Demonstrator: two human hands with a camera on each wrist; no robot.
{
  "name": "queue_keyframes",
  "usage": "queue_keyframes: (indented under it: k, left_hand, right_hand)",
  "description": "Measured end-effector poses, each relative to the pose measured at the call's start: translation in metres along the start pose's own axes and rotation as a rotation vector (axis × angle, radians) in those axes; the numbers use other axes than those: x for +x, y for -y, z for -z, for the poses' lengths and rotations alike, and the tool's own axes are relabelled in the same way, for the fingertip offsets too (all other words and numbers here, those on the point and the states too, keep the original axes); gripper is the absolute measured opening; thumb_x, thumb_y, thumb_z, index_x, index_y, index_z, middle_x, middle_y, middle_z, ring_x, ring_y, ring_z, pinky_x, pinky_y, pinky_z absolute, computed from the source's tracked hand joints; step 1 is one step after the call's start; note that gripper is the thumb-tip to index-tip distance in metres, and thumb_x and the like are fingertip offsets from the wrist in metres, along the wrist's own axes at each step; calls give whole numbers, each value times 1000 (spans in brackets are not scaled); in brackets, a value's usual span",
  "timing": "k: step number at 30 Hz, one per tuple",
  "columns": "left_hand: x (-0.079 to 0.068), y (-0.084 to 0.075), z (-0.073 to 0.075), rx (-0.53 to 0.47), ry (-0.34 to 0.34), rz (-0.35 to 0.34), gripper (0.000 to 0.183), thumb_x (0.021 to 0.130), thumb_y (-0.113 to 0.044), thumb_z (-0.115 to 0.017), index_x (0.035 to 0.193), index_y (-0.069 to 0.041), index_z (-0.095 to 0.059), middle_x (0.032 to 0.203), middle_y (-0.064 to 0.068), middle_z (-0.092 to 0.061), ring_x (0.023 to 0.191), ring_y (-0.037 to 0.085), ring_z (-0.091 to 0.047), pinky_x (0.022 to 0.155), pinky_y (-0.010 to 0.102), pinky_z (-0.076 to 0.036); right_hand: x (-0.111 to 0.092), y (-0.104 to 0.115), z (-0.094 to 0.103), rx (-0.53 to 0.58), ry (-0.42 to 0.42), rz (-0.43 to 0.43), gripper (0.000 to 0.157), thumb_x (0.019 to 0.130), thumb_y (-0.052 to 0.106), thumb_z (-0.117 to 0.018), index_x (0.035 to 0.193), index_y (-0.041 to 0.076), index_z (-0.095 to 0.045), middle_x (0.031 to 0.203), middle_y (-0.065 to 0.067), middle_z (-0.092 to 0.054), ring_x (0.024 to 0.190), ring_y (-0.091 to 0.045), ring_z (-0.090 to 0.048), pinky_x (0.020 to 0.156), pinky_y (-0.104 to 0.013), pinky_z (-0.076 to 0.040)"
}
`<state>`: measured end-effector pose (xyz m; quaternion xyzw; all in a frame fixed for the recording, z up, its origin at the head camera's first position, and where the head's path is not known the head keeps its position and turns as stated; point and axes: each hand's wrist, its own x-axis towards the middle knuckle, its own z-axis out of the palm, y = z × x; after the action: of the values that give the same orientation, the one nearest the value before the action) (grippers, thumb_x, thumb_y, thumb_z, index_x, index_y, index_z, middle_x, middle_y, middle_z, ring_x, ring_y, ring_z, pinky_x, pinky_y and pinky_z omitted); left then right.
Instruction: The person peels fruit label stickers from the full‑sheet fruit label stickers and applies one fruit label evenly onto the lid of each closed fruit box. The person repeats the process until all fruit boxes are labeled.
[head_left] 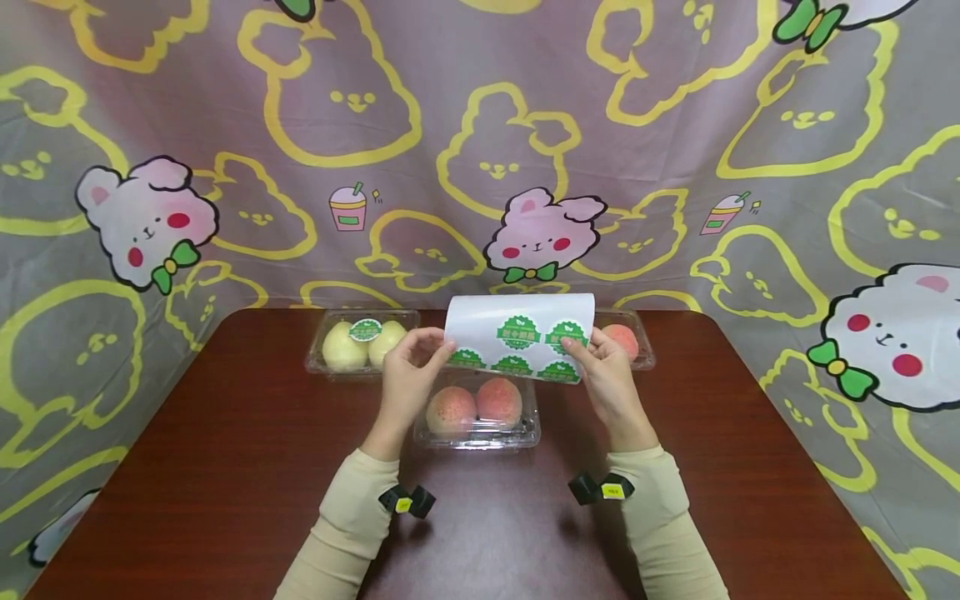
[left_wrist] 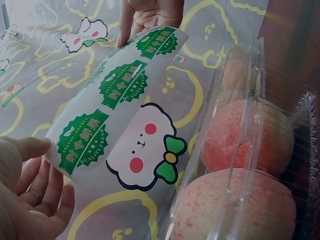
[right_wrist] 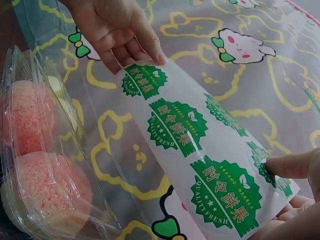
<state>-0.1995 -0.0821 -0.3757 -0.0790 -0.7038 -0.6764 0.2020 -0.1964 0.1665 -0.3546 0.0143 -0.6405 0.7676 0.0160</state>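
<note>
A curved white sheet of round green stickers (head_left: 480,321) is held up over the table between both hands. My left hand (head_left: 408,367) pinches its left edge between thumb and fingers. At the right edge my right hand (head_left: 611,383) grips the sheet, thumb on the printed face, over a sticker (right_wrist: 262,165) in the right wrist view. Below and nearer me stands a clear plastic box (head_left: 480,444) with two peaches (head_left: 499,402) inside. No sticker shows on the visible part of its lid; the sheet overlaps its back in the head view.
At the back left, a clear box (head_left: 315,358) holds pale yellow-green fruit (head_left: 346,346) and bears a green sticker (head_left: 365,330) on its lid. Another box (head_left: 643,362) with a peach (head_left: 621,342) sits back right, partly hidden. A cartoon-print cloth (head_left: 420,183) hangs behind the dark wooden table (head_left: 225,467).
</note>
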Motion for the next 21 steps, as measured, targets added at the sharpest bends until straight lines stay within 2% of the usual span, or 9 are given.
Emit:
queue_keyframes:
  k: [4, 6, 8, 12, 16, 19, 21]
  left_hand:
    - [1, -3, 2, -21, -42, -39, 21, 83, 1, -70, 101, 10, -64, 89, 26, -64, 72, -2, -57, 66, 12, -47]
    - [1, -4, 3, 4, -76, -79, 20, 83, 1, -70, 100, 10, -65, 89, 28, -64, 73, -2, -56, 67, 12, -47]
    - [1, -5, 5, 64, -113, -140, 18, 83, 0, -71, 99, 8, -66, 88, 27, -66, 74, -3, -56, 70, 13, -47]
    - [-1, -8, 4, 220, -165, -328, 14, 83, -2, -72, 95, 4, -68, 83, 19, -68, 75, 5, -56, 68, 23, -50]
    - [-5, -14, 0, 299, -138, -468, 11, 82, 0, -72, 92, 3, -69, 86, 16, -68, 76, 17, -59, 65, 17, -48]
    - [-8, -17, -2, 359, -97, -509, 11, 82, 0, -72, 93, 2, -71, 93, 15, -70, 83, 23, -63, 70, 15, -48]
    - [-10, -17, -2, 400, -74, -528, 13, 82, -1, -72, 94, 1, -72, 97, 14, -71, 86, 25, -62, 68, 19, -48]
  right_hand:
    - [-1, 0, -1, 18, 0, 9, 23, 97, 4, -51, 119, 0, -49, 80, 19, -71, 80, 2, -67, 75, -16, -55]
    - [-1, 0, -1, 22, 0, 14, 23, 97, 4, -51, 120, 0, -48, 81, 19, -71, 80, 3, -67, 75, -16, -55]
    - [-1, 0, -1, 23, -2, 20, 24, 97, 5, -51, 120, -1, -48, 81, 19, -71, 80, 3, -67, 75, -16, -55]
    - [-1, -1, -3, 23, -20, 31, 22, 97, 4, -51, 118, 0, -49, 80, 18, -72, 80, 2, -68, 74, -16, -55]
    - [-1, -2, -6, 9, -30, 32, 20, 97, 3, -52, 116, 1, -51, 78, 19, -71, 79, 3, -68, 73, -16, -56]
    - [-2, -4, -10, -4, -29, 27, 20, 97, 3, -52, 117, 0, -52, 77, 20, -71, 78, 3, -68, 72, -16, -56]
    - [-3, -5, -12, -6, -28, 32, 19, 97, 3, -51, 115, 1, -53, 76, 20, -72, 77, 3, -68, 71, -16, -56]
